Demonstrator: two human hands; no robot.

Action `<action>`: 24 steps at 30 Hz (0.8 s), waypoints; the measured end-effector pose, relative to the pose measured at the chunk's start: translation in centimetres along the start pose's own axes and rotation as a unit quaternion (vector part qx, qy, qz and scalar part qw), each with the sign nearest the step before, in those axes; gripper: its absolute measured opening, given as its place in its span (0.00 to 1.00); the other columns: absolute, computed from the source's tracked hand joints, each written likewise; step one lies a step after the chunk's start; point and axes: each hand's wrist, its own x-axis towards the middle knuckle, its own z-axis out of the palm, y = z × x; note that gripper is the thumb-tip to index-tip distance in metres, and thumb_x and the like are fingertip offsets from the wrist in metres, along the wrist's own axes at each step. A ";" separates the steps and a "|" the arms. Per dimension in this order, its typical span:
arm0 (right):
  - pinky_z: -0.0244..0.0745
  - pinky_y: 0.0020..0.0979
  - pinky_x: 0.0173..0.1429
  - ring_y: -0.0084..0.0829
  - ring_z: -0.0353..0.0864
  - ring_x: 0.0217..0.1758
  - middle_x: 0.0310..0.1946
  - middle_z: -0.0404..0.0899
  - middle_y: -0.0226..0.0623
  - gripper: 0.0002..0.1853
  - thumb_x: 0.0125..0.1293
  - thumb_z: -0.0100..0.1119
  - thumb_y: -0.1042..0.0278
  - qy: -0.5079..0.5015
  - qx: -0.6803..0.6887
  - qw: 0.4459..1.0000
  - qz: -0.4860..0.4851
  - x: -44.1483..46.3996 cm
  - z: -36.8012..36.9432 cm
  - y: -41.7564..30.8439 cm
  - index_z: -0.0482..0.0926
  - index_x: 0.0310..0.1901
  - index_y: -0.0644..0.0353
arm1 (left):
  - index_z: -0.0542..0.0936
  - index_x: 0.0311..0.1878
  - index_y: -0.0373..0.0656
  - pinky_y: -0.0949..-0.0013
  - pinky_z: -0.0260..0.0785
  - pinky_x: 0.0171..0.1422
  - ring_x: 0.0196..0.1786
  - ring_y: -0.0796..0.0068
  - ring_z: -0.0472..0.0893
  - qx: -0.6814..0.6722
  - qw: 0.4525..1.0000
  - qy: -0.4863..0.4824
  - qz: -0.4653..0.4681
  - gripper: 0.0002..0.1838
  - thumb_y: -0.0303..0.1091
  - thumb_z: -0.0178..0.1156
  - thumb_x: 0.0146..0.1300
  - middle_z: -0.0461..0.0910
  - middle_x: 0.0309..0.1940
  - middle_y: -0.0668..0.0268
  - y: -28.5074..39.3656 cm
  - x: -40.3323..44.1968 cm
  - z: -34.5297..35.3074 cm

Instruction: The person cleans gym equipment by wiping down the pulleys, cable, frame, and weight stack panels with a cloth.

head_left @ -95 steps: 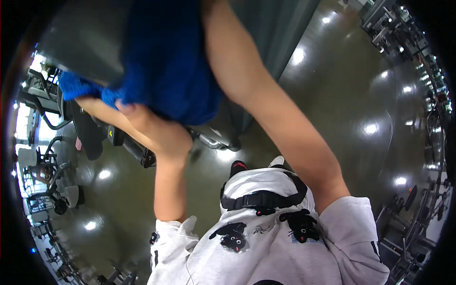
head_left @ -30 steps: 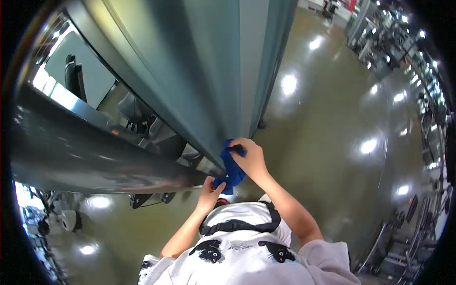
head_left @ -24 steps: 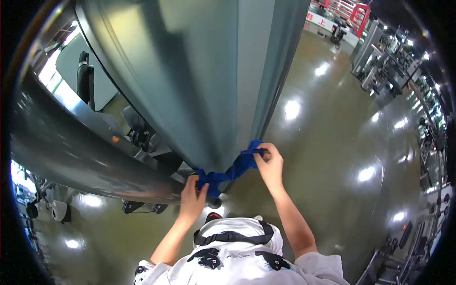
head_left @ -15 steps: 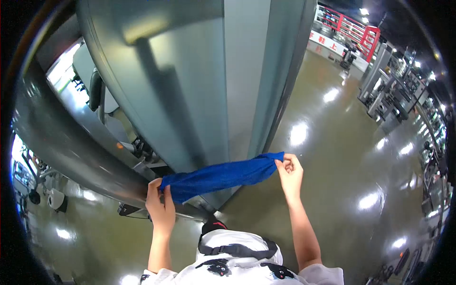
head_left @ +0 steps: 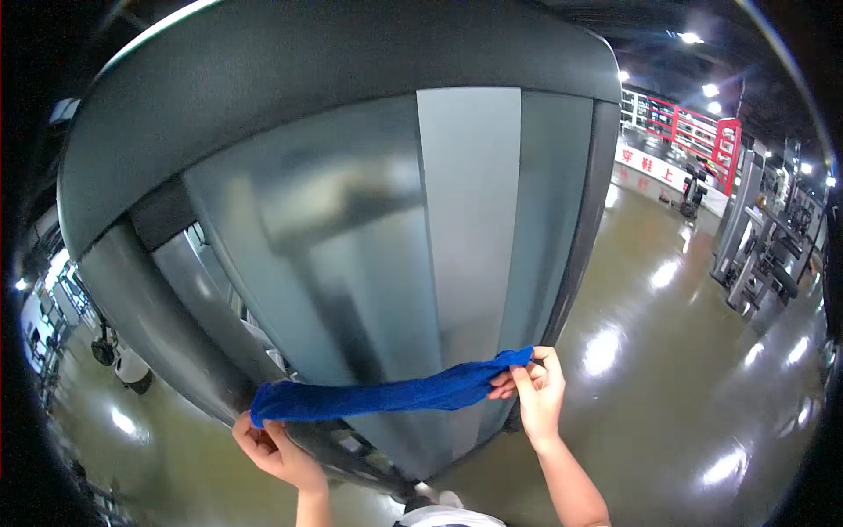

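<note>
Blue cloth [head_left: 378, 400] was strung lengthwise between the 2 grips. Left hand [head_left: 285, 457] was closed on 1 end, thumb against fingers; right hand [head_left: 540, 395] pinched the other end, higher in view. Opposite-end hold probably kept it long, narrow, fairly taut. Grey machine panel [head_left: 351, 290] stood right behind the cloth; contact between them unclear. Dark curved tube [head_left: 158, 307] ran beside the left grip, touching or not: can't tell. Glossy floor [head_left: 623, 439] lay beyond the right grip, red-railed ring [head_left: 731, 145] well past it.
</note>
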 end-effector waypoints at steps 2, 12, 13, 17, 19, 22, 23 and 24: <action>0.74 0.25 0.29 0.31 0.83 0.26 0.27 0.80 0.40 0.06 0.68 0.48 0.76 0.000 0.025 0.999 -0.035 1.4 1.3 -1.3 0.64 0.44 0.62 | 0.66 0.50 0.38 0.77 0.63 0.44 0.41 0.79 0.70 -0.007 0.999 0.025 0.020 0.09 0.26 0.48 0.68 0.70 0.40 0.64 0.0 0.1 1.3; 0.43 0.41 0.74 0.45 0.47 0.74 0.71 0.42 0.51 0.40 0.57 0.52 0.85 -0.063 -0.153 0.920 -0.354 5.9 5.6 3.5 0.43 0.69 0.70 | 0.36 0.70 0.36 0.36 0.35 0.69 0.70 0.30 0.36 0.266 0.902 -0.133 0.313 0.55 0.38 0.67 0.51 0.32 0.68 0.35 -1.8 -2.4 7.1; 0.40 0.46 0.74 0.52 0.48 0.73 0.69 0.46 0.56 0.43 0.53 0.56 0.81 -0.067 -0.222 0.905 -0.356 5.8 6.0 4.4 0.45 0.69 0.70 | 0.35 0.70 0.33 0.34 0.35 0.68 0.70 0.29 0.36 0.320 0.887 -0.136 0.302 0.56 0.38 0.67 0.50 0.30 0.68 0.33 -1.7 -2.6 7.1; 0.47 0.57 0.66 0.57 0.60 0.61 0.57 0.62 0.56 0.38 0.48 0.59 0.70 -0.091 -0.369 0.811 -0.444 7.3 6.1 4.4 0.58 0.63 0.70 | 0.37 0.71 0.35 0.40 0.29 0.72 0.72 0.33 0.35 0.398 0.880 -0.160 0.204 0.55 0.37 0.65 0.50 0.30 0.69 0.31 0.1 -2.7 7.0; 0.51 0.58 0.62 0.53 0.67 0.54 0.50 0.68 0.51 0.34 0.47 0.61 0.65 -0.086 -0.389 0.790 -0.466 8.1 6.2 3.4 0.67 0.58 0.68 | 0.38 0.72 0.37 0.41 0.31 0.72 0.72 0.33 0.37 0.397 0.875 -0.148 0.235 0.56 0.37 0.67 0.47 0.31 0.69 0.33 0.7 -1.9 7.3; 0.52 0.56 0.61 0.51 0.68 0.53 0.50 0.68 0.49 0.31 0.48 0.60 0.61 -0.050 -0.415 0.746 -0.519 10.1 6.0 1.4 0.71 0.55 0.67 | 0.38 0.73 0.42 0.36 0.35 0.69 0.70 0.29 0.40 0.401 0.863 -0.120 0.283 0.59 0.39 0.70 0.44 0.34 0.68 0.31 2.4 -0.1 9.2; 0.52 0.56 0.62 0.53 0.67 0.53 0.51 0.68 0.51 0.32 0.47 0.62 0.61 -0.038 -0.404 0.764 -0.502 10.9 5.2 1.4 0.70 0.55 0.68 | 0.38 0.73 0.45 0.29 0.37 0.66 0.69 0.24 0.41 0.411 0.854 -0.115 0.298 0.61 0.41 0.71 0.42 0.36 0.67 0.27 2.8 -0.1 10.4; 0.51 0.55 0.62 0.55 0.66 0.53 0.51 0.68 0.52 0.33 0.46 0.63 0.62 -0.025 -0.391 0.783 -0.483 11.5 4.9 1.4 0.69 0.55 0.69 | 0.38 0.73 0.46 0.29 0.36 0.65 0.69 0.25 0.41 0.428 0.840 -0.110 0.315 0.62 0.41 0.72 0.42 0.35 0.67 0.27 3.4 0.4 11.3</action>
